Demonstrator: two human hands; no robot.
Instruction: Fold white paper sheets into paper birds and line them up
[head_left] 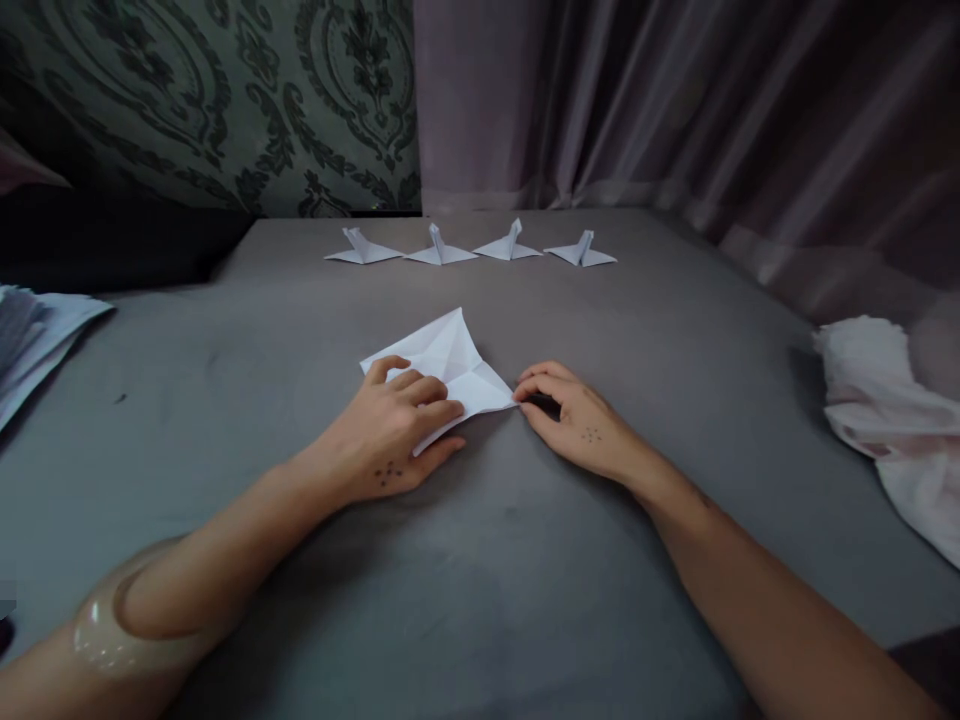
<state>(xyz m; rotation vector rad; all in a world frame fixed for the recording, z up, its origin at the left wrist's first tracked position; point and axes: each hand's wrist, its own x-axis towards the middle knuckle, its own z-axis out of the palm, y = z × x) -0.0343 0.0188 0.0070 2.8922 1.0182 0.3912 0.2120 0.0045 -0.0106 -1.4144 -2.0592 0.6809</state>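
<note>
A white sheet of paper point(457, 350) with several creases lies in front of me, its right corner narrowed to a point. Across its lower left part rests my left hand point(409, 410), fingers spread and pressing it down, the thumb just off its near edge. My right hand point(570, 410) pinches the right corner between thumb and fingertips. Part of the paper is hidden under my left fingers.
Several folded white paper figures point(439, 250) stand in a row at the back of the grey surface point(480, 600). A stack of papers point(45, 340) lies at the far left, and a crumpled whitish cloth point(885, 400) at the right. Behind hang curtains point(525, 100).
</note>
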